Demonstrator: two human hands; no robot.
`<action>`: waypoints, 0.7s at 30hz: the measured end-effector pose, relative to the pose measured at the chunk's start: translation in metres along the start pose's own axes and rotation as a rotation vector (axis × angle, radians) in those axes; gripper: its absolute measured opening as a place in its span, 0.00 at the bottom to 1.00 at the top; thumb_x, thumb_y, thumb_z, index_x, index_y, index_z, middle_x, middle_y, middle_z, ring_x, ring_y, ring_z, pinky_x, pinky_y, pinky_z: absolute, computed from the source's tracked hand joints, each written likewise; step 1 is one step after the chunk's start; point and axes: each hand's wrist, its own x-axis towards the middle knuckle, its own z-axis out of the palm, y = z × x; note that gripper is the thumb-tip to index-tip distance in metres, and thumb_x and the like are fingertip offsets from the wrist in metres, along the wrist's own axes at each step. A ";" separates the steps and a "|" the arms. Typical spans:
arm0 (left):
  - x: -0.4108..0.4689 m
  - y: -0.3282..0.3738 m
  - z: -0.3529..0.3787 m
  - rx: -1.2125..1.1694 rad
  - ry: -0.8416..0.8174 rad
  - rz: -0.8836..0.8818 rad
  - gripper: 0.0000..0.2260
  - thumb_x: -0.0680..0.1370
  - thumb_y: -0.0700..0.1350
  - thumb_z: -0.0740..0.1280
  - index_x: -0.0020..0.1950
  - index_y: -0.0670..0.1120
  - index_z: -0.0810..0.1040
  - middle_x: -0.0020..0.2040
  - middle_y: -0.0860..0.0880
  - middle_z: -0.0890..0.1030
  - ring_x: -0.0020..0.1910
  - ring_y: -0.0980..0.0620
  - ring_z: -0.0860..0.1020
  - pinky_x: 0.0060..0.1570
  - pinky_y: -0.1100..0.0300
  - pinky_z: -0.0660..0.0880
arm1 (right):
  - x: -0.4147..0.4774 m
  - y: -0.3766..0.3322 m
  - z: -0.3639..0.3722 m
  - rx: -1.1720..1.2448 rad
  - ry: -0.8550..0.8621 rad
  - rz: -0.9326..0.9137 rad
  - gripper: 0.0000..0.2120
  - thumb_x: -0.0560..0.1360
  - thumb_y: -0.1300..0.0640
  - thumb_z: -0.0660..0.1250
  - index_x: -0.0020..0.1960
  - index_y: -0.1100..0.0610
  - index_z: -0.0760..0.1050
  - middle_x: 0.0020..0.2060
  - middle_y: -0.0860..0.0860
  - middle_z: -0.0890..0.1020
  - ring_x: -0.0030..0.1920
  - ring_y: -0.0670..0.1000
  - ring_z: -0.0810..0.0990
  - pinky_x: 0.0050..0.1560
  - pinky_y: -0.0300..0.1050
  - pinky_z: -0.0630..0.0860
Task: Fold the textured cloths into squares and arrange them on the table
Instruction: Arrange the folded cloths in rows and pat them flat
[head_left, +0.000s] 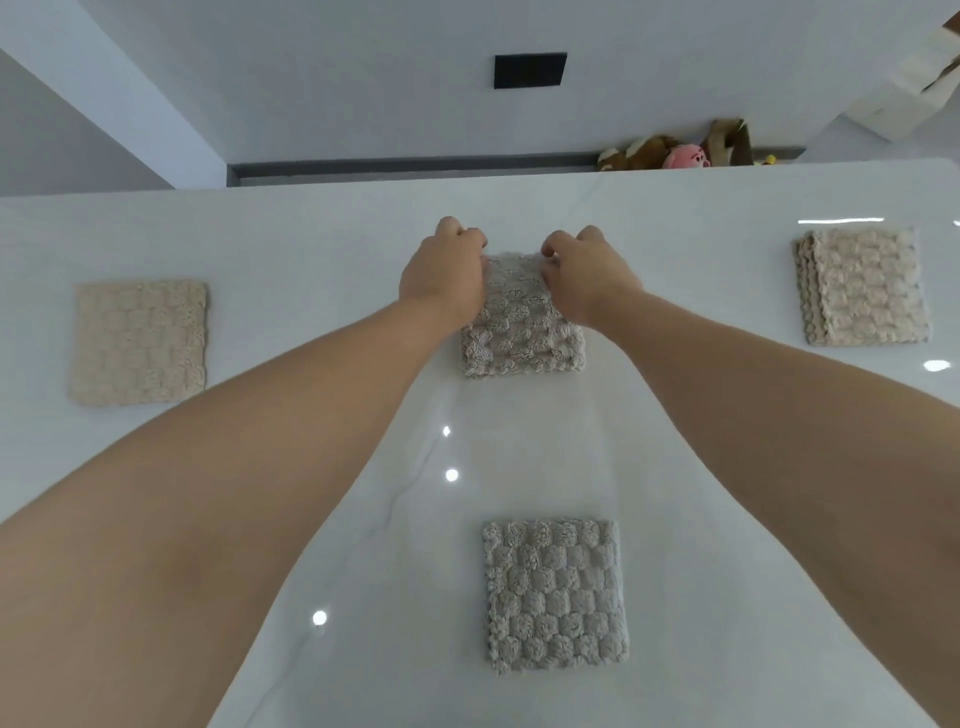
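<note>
Head view: on the white table (727, 467), the middle grey cloth (522, 338) is flanked left by a beige cloth (140, 343), right by a beige stack (865, 288), nearer by a grey square (556, 595), its far corners pinched by the left hand (441, 273) and right hand (589, 280).

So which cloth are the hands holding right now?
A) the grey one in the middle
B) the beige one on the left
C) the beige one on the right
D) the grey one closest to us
A: the left hand and the right hand both have curled fingers pinching the far edge of the middle grey cloth.
</note>
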 end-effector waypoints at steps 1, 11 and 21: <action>0.002 0.000 0.002 0.046 -0.028 0.014 0.12 0.82 0.41 0.62 0.63 0.45 0.78 0.61 0.45 0.73 0.56 0.42 0.76 0.51 0.49 0.76 | 0.002 0.001 0.003 0.006 0.001 0.014 0.13 0.84 0.52 0.59 0.67 0.53 0.72 0.62 0.58 0.70 0.51 0.62 0.78 0.53 0.58 0.80; -0.002 0.002 0.014 -0.267 0.034 -0.298 0.02 0.77 0.39 0.70 0.47 0.46 0.80 0.52 0.45 0.82 0.50 0.45 0.79 0.44 0.57 0.70 | 0.000 0.007 0.019 0.162 0.100 0.162 0.10 0.82 0.52 0.64 0.59 0.56 0.73 0.56 0.56 0.78 0.50 0.58 0.75 0.46 0.51 0.74; -0.042 -0.005 0.035 0.202 0.259 0.367 0.21 0.83 0.49 0.60 0.74 0.41 0.71 0.73 0.43 0.72 0.72 0.42 0.70 0.69 0.48 0.68 | -0.039 0.021 0.037 -0.114 0.386 -0.309 0.19 0.83 0.50 0.60 0.69 0.61 0.71 0.67 0.58 0.74 0.67 0.61 0.72 0.65 0.57 0.70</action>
